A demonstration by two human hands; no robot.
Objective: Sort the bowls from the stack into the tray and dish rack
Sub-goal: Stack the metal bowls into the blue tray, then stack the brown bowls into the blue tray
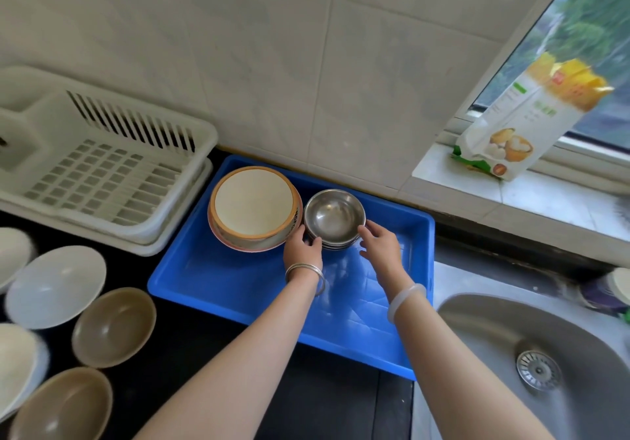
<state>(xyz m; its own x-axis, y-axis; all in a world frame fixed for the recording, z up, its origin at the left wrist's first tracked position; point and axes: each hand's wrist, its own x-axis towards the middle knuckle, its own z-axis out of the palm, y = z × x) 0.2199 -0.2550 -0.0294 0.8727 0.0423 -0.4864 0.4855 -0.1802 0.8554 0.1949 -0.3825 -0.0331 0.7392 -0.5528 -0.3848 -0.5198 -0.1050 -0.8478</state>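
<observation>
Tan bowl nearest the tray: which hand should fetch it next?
Left, probably. The left hand holds the left side of the steel bowl stack, and the tan bowl lies on the counter left of that arm. The right hand, on the stack's right side, would have to cross over.

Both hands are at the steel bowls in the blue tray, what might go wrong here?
The steel bowls are nested, so lifting the top one may drag others up and drop them. The left hand sits tight against the ceramic bowls and might knock them. The right hand seems only to touch the rim, so steel may slip.
</observation>
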